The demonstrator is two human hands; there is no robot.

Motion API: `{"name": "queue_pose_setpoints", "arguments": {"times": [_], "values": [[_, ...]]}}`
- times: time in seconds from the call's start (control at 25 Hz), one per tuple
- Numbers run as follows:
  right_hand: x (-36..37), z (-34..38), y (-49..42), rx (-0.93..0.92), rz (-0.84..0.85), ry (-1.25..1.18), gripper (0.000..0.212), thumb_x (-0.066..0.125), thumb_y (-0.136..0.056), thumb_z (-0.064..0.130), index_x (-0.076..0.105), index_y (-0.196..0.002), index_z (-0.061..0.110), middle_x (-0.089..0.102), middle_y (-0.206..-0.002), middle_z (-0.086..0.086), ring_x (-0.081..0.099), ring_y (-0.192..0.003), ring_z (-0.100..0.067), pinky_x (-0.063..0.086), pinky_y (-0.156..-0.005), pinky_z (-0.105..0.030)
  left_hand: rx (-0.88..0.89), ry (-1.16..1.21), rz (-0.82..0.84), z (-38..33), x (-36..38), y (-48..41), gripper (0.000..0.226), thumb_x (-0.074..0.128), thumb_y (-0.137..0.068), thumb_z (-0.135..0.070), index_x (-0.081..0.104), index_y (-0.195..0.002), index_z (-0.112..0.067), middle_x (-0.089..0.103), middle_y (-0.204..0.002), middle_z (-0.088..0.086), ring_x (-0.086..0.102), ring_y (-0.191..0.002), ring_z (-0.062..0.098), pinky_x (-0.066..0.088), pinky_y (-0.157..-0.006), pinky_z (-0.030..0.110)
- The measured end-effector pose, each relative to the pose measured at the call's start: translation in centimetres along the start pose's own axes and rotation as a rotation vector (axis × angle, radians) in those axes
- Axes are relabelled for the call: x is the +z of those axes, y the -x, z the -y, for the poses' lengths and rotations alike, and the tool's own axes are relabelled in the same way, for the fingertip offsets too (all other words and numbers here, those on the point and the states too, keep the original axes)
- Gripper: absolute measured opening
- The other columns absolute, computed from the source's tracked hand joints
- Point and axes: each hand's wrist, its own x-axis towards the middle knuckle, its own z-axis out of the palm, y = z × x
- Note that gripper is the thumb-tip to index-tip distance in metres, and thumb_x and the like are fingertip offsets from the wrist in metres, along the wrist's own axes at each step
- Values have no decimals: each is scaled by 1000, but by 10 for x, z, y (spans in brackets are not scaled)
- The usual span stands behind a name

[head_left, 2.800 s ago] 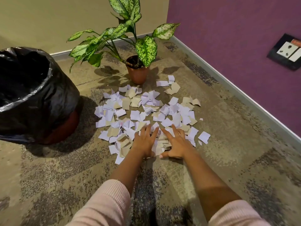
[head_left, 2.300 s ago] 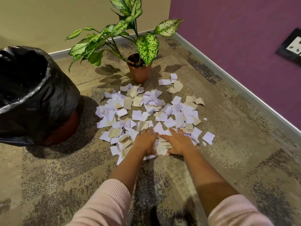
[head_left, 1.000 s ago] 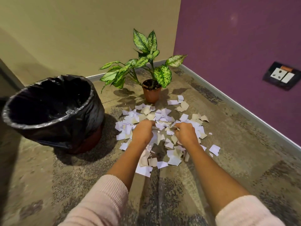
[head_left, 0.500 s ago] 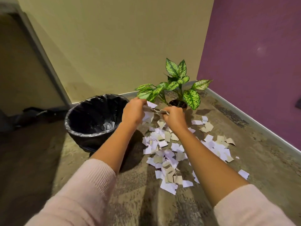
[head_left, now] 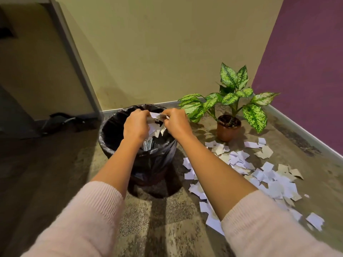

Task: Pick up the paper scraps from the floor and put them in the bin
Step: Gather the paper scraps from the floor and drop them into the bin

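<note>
A round bin (head_left: 111, 134) lined with a black bag stands on the floor near the beige wall. My left hand (head_left: 136, 125) and my right hand (head_left: 176, 123) are held together over its opening, pressing a bunch of white and tan paper scraps (head_left: 156, 125) between them. Some pieces hang below my fingers inside the bin's mouth. Several more scraps (head_left: 267, 175) lie spread over the floor to the right of the bin, past my right forearm.
A potted plant (head_left: 229, 127) with speckled green leaves stands in the corner right of the bin. A purple wall (head_left: 306, 71) runs along the right. A dark object (head_left: 59, 119) lies on the floor at the left, by a wall edge.
Both hands scooped scraps off the floor pile, lifted them and carried them left. They now hover over the bin's opening. The view swung left and up.
</note>
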Motion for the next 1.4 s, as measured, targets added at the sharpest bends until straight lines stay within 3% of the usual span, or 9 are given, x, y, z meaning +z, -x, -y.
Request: {"name": "queue_pose_setpoints", "arguments": {"times": [0.16, 0.32, 0.6, 0.72, 0.88, 1.0, 1.16, 1.28, 1.4], "values": [[23, -1, -13, -19, 73, 13, 32, 60, -84, 3, 74, -104, 23, 73, -95, -14, 67, -94, -33, 57, -82, -41, -19, -46, 46, 13, 24, -11, 30, 61, -77, 1, 67, -102, -14, 59, -99, 11, 59, -92, 35, 40, -65, 35], [37, -9, -25, -26, 201, 84, 26, 67, -82, 15, 71, -107, 20, 72, -99, -13, 65, -99, -33, 55, -84, -40, -11, -112, 184, 20, 47, -25, 28, 64, -81, -17, 63, -109, -13, 61, -103, 12, 60, -98, 35, 40, -66, 35], [39, -22, -35, -38, 307, 89, 58, 76, -76, 30, 59, -130, 18, 66, -120, -14, 62, -112, -32, 53, -93, -41, -38, -210, 357, 23, 60, -37, 41, 64, -84, -40, 56, -118, -20, 59, -110, 6, 59, -104, 29, 48, -72, 40], [30, -24, -32, -59, 261, 28, 48, 71, -82, 24, 60, -129, 20, 66, -121, -13, 62, -111, -31, 53, -94, -43, -52, -246, 312, 16, 54, -34, 38, 64, -85, -29, 56, -120, -17, 59, -113, 9, 58, -106, 32, 45, -70, 40], [4, -40, -12, -101, 93, -25, 38, 61, -86, 12, 64, -124, 17, 68, -118, -11, 62, -110, -30, 51, -93, -42, -40, -145, 61, -15, 42, -18, 33, 58, -85, -18, 57, -117, -11, 61, -111, 14, 58, -105, 38, 47, -71, 45], [-21, -67, 9, -110, -48, -36, 38, 57, -85, 6, 63, -122, 14, 63, -119, -11, 59, -110, -31, 51, -91, -43, 122, -70, -124, -49, 40, -2, 31, 52, -86, -15, 57, -117, -12, 61, -111, 11, 54, -107, 35, 48, -65, 45], [-48, -121, 42, -14, 3, 149, 38, 57, -85, 9, 59, -122, 12, 58, -118, -13, 56, -109, -34, 51, -85, -44, 517, -76, -168, -105, 58, 21, 32, 51, -85, -15, 62, -115, -12, 62, -105, 10, 58, -100, 32, 50, -62, 42], [-54, -172, 74, 77, 120, 299, 32, 58, -82, 10, 57, -113, 5, 56, -115, -15, 56, -108, -37, 49, -80, -43, 659, -35, -15, -140, 94, 47, 33, 55, -84, -16, 60, -116, -11, 60, -106, 11, 56, -99, 32, 51, -62, 42], [-49, -223, 111, 193, 261, 326, 44, 61, -83, 13, 54, -127, 13, 55, -124, -15, 55, -114, -35, 50, -84, -42, 666, -24, 297, -151, 141, 85, 42, 55, -87, -30, 52, -127, -17, 54, -117, 7, 51, -110, 28, 52, -72, 43]]}}
